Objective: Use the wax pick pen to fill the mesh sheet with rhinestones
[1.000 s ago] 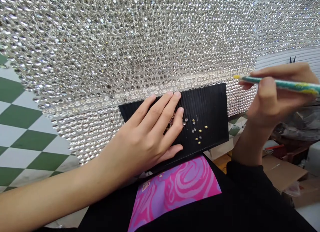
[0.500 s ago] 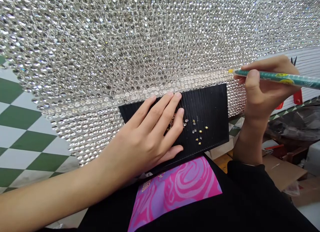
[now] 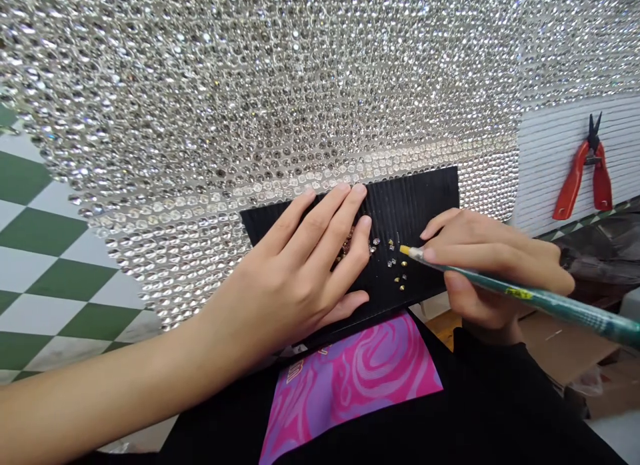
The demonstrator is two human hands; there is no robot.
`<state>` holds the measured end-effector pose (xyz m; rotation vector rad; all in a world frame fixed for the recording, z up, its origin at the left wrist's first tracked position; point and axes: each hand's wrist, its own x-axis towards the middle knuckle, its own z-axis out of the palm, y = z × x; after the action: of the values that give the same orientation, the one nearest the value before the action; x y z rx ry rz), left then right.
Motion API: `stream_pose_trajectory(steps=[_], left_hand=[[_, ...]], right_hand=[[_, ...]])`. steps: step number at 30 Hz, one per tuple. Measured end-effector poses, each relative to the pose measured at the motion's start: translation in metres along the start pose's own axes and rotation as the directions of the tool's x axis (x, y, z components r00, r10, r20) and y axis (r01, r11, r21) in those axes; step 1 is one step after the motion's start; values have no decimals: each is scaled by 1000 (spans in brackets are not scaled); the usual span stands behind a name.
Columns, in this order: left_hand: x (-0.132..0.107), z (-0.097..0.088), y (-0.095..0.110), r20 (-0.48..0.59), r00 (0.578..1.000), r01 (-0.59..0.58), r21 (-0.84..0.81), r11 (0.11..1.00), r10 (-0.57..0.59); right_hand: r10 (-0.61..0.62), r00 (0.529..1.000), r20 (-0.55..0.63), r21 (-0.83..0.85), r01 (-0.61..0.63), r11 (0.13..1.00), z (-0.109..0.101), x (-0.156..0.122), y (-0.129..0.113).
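A green-and-white checked tabletop (image 3: 60, 278) shows at the left, and over it I see a broad sheet of silver rhinestones (image 3: 300, 85) filling the upper view. At the right, red-handled pliers (image 3: 570, 188) lie on a white ribbed sheet (image 3: 540, 158), their points away from me. A black tray (image 3: 430, 195) sits against the lower rows of rhinestones, with loose gems (image 3: 404, 263), gold and clear, scattered near its middle. My left hand (image 3: 300, 271) lies flat across the tray's left part, fingers a little apart, partly hiding a cluster of reddish gems. My right hand (image 3: 490, 265) pinches a green pen (image 3: 530, 295), its yellow tip right by the loose gems; whether it touches one I cannot tell. Below the tray is a pink-and-purple print (image 3: 370, 385).
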<state>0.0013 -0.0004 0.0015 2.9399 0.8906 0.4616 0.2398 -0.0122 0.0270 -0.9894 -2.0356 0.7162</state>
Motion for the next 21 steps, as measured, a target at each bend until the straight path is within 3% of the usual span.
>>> stream_pose_trajectory(steps=[6,10,18,21], left_hand=[[1,0,0,-5,1000,-6,0,1000,6],[1,0,-1,-2,1000,-4,-1,1000,4],[1,0,0,-4,1000,0,0,1000,0],[0,0,0,0,1000,-1,3,1000,1]], right_hand=[[-16,992,126,-78,26,997,4,-1,0],[-15,998,63,-75,20,997,3,-3,1],[-13,996,83,-51,17,999,2,-1,0],[51,998,27,16,-51,999,-3,-1,2]])
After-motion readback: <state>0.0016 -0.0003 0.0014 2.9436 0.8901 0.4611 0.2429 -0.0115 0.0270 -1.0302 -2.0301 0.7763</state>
